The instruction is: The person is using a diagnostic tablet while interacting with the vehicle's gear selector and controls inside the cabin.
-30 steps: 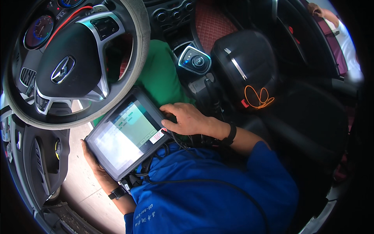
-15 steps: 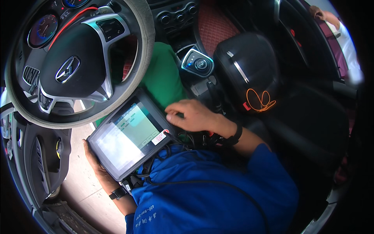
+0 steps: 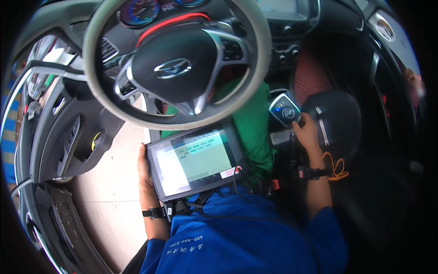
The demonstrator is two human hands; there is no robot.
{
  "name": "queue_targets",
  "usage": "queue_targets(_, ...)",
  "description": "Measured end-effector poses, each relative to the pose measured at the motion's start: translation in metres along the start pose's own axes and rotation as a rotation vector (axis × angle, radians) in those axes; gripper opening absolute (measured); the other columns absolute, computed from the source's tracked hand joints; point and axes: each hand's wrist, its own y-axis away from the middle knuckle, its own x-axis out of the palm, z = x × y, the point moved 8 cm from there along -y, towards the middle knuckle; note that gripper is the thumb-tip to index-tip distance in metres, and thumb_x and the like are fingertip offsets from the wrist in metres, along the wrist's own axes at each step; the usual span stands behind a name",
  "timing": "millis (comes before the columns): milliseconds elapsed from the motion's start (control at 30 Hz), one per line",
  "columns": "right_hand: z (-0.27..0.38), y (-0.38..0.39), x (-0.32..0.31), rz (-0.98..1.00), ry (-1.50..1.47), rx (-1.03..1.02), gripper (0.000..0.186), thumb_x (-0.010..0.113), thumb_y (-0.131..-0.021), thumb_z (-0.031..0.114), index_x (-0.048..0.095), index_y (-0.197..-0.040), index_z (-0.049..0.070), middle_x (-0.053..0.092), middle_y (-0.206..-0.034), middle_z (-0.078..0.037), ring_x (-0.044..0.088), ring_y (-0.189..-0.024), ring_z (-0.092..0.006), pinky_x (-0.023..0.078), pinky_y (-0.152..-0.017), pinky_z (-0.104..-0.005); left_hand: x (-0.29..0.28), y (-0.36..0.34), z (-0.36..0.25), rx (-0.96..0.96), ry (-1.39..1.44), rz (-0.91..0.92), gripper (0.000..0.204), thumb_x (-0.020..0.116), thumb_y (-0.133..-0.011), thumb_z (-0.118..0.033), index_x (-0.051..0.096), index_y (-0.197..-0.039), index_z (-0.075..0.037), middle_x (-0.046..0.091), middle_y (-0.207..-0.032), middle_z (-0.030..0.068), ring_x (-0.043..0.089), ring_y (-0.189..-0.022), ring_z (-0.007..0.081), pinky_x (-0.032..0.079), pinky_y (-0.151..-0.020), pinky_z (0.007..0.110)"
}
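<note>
Tablet (image 3: 196, 162) rests on the person's lap (image 3: 255, 146), upper edge just below the steering wheel (image 3: 171, 89); left hand (image 3: 144, 166) grasps its side, right hand (image 3: 308, 132) is at the gear panel (image 3: 284, 109) (grip unclear). Pale floor (image 3: 114, 178) spreads leftward.

The tablet (image 3: 194, 160) sits between the steering wheel (image 3: 175, 84) and the person's torso (image 3: 228, 237), the car door (image 3: 89, 102) leftward, the rotary gear selector (image 3: 288, 113) rightward.

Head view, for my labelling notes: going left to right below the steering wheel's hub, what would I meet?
Car door, left hand, black-framed tablet, rotary gear selector, right hand, orange cord.
</note>
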Motion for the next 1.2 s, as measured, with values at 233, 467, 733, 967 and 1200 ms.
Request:
queue_targets(233, 0.013, -0.039, 0.038, 0.086, -0.003, -0.098, 0.055, 0.079, -0.078, 0.020, 0.061, -0.124, -0.002, 0.063, -0.127, -0.023, 0.055, -0.123, -0.0426, 0.044, -0.106, -0.0483, -0.016, 0.004, -0.009, 0.079, 0.003, -0.023, 0.064, 0.048, -0.104, -0.053, 0.057, -0.128, 0.006, 0.069, -0.111, 0.0204, 0.070, -0.093, 0.0254, 0.058, -0.084, 0.034)
queue_targets(467, 0.018, -0.049, 0.052, 0.115, 0.147, -0.072, 0.057, 0.082, -0.074, 0.021, 0.061, -0.125, 0.004, 0.060, -0.132, -0.016, 0.052, -0.127, -0.0403, 0.044, -0.106, -0.0498, -0.017, 0.005, -0.011, 0.083, -0.065, -0.055, 0.066, 0.047, -0.104, -0.052, 0.053, -0.135, 0.006, 0.066, -0.120, 0.0204, 0.068, -0.103, 0.0247, 0.054, -0.092, 0.034)
queue_targets(733, 0.001, -0.050, 0.057, 0.110, 0.068, -0.073, 0.057, 0.083, -0.074, 0.019, 0.061, -0.122, -0.001, 0.060, -0.130, -0.020, 0.052, -0.125, -0.0428, 0.045, -0.105, -0.0484, -0.014, 0.003, -0.013, 0.090, -0.067, -0.086, 0.058, 0.049, -0.104, -0.053, 0.061, -0.122, 0.001, 0.068, -0.112, 0.0167, 0.066, -0.098, 0.0246, 0.053, -0.090, 0.035)
queue_targets(967, -0.002, -0.046, 0.058, 0.036, 0.004, -0.208, 0.050, 0.084, -0.073, 0.017, 0.065, -0.115, -0.005, 0.063, -0.128, -0.024, 0.059, -0.117, -0.0436, 0.046, -0.104, -0.0469, -0.022, -0.006, -0.008, 0.079, -0.036, 0.002, 0.069, 0.051, -0.103, -0.052, 0.051, -0.138, 0.008, 0.064, -0.127, 0.0221, 0.066, -0.109, 0.0278, 0.052, -0.097, 0.035)
queue_targets(1200, 0.001, -0.044, 0.058, 0.071, -0.002, -0.181, 0.051, 0.084, -0.074, 0.015, 0.065, -0.117, -0.006, 0.065, -0.124, -0.025, 0.059, -0.118, -0.0429, 0.045, -0.104, -0.0464, -0.020, 0.000, -0.011, 0.075, -0.078, -0.038, 0.071, 0.050, -0.103, -0.053, 0.050, -0.139, 0.009, 0.062, -0.128, 0.0245, 0.065, -0.111, 0.0285, 0.052, -0.098, 0.034)
